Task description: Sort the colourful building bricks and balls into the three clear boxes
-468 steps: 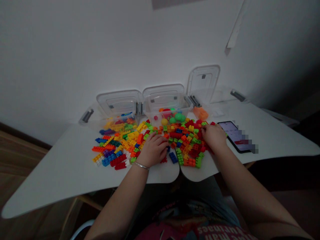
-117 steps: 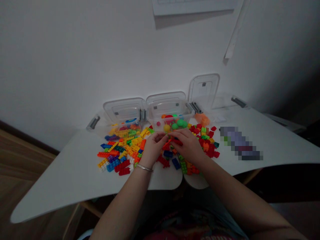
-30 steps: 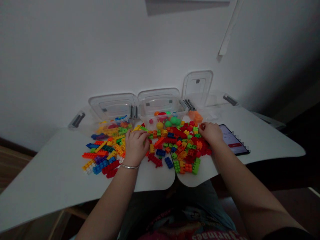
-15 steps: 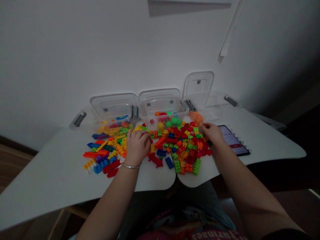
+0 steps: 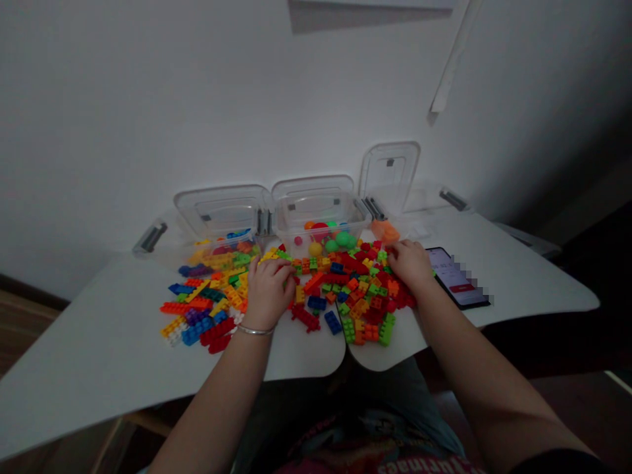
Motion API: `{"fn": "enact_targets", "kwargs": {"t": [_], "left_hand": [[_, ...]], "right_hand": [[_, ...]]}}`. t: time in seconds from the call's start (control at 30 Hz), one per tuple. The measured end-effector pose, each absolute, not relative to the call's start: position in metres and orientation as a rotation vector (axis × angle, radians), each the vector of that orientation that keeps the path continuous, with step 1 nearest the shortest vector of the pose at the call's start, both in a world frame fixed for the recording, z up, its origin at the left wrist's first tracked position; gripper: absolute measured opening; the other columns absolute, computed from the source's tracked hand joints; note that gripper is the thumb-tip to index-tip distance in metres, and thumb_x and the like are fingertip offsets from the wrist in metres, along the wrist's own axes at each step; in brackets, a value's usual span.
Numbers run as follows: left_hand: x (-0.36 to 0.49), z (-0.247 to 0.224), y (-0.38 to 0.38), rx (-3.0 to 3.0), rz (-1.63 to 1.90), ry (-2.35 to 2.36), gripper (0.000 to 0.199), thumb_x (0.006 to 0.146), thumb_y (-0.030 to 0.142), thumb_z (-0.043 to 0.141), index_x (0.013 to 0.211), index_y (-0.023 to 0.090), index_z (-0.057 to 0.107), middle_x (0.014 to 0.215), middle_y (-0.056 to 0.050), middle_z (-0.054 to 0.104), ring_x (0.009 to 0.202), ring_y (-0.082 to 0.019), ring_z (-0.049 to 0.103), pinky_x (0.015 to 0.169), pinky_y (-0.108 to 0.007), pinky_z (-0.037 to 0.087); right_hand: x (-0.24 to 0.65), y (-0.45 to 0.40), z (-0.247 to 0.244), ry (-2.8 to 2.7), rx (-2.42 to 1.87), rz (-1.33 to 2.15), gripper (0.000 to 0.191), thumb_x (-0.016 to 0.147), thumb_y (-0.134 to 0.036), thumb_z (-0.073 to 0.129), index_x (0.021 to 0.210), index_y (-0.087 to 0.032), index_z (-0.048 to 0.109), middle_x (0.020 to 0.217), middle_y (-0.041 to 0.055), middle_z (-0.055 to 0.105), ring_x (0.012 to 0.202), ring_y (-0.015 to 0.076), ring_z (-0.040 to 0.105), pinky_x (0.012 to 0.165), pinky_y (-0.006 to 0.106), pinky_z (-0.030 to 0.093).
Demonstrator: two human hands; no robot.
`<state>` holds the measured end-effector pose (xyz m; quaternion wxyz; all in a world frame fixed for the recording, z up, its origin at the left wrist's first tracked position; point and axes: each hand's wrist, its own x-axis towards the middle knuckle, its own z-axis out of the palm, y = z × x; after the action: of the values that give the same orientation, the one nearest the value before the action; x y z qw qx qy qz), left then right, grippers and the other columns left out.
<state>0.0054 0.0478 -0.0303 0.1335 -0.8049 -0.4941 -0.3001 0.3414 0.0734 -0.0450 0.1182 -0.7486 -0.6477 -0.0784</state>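
Two bare hands reach forward over a spread of colourful plastic building bricks (image 5: 355, 289) heaped on a white desk (image 5: 108, 349). The left hand (image 5: 269, 293), with a thin metal bracelet (image 5: 254, 330) at its wrist, is held palm down, its fingers curved over yellow and orange bricks at the middle of the spread. The right hand (image 5: 409, 263) is likewise curved, its fingertips against red bricks. Both hands appear partly closed, though in this dim light it cannot be told whether either grips a brick.

The bricks lie in two loose heaps, with the left heap mostly blue, red and yellow. Behind them stand two clear plastic boxes with lids raised: the left box (image 5: 217, 250) holds bricks, and the right box (image 5: 296, 247) holds coloured balls (image 5: 340, 241). A smartphone (image 5: 457, 280) lies just right of the right hand.

Bricks near the gap in the desk's front edge could be knocked to the floor by a careless sweep of a hand. A wide right-hand movement could also push bricks onto the smartphone.
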Motion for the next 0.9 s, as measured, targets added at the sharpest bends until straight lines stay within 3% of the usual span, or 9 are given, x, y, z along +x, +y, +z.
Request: {"fn": "enact_targets", "kwargs": {"t": [0.2,0.37,0.47,0.67,0.9], "left_hand": [[0.005,-0.031,0.048,-2.344,-0.863,-1.437,0.015,0.085,0.022,0.056,0.087,0.024,0.07,0.102,-0.004,0.072,0.101,-0.026,0.062,0.106,-0.055,0.033],[0.004,-0.032,0.048,-2.354,-0.863,-1.439,0.016,0.085,0.021,0.054,0.087,0.025,0.07,0.103,-0.004,0.072,0.101,-0.026,0.062,0.106,-0.055,0.033],[0.004,-0.033,0.048,-2.36,-0.863,-1.443,0.017,0.085,0.021,0.054,0.088,0.025,0.07,0.102,-0.004,0.072,0.1,-0.026,0.062,0.107,-0.055,0.032],[0.005,-0.033,0.047,-2.367,-0.858,-1.438,0.015,0.085,0.021,0.056,0.087,0.024,0.07,0.103,-0.004,0.072,0.1,-0.025,0.062,0.107,-0.053,0.033],[0.005,-0.034,0.048,-2.364,-0.852,-1.437,0.015,0.084,0.021,0.056,0.086,0.024,0.07,0.103,-0.004,0.072,0.099,-0.025,0.062,0.106,-0.053,0.033]], "right_hand": [[0.344,0.073,-0.041,-1.863,-2.138,-0.208,0.038,0.092,-0.029,0.041,0.114,-0.015,0.069,0.114,0.0121,0.068,0.103,0.0261,0.059,0.091,0.036,0.041],[0.33,0.082,-0.036,-2.166,-1.842,-0.139,0.044,0.094,-0.025,0.038,0.132,-0.016,0.058,0.138,0.0063,0.058,0.12,0.0233,0.052,0.105,0.034,0.036],[0.32,0.086,-0.033,-2.231,-1.926,-0.127,0.045,0.093,-0.024,0.04,0.134,-0.018,0.057,0.139,0.0059,0.058,0.118,0.0245,0.053,0.101,0.035,0.039],[0.315,0.09,-0.03,-2.132,-2.179,-0.185,0.04,0.094,-0.029,0.038,0.115,-0.017,0.07,0.115,0.0134,0.07,0.106,0.0262,0.062,0.087,0.035,0.047],[0.315,0.096,-0.03,-2.235,-2.149,-0.169,0.044,0.091,-0.019,0.04,0.129,-0.026,0.061,0.124,0.0092,0.067,0.106,0.025,0.062,0.081,0.032,0.046]]}}
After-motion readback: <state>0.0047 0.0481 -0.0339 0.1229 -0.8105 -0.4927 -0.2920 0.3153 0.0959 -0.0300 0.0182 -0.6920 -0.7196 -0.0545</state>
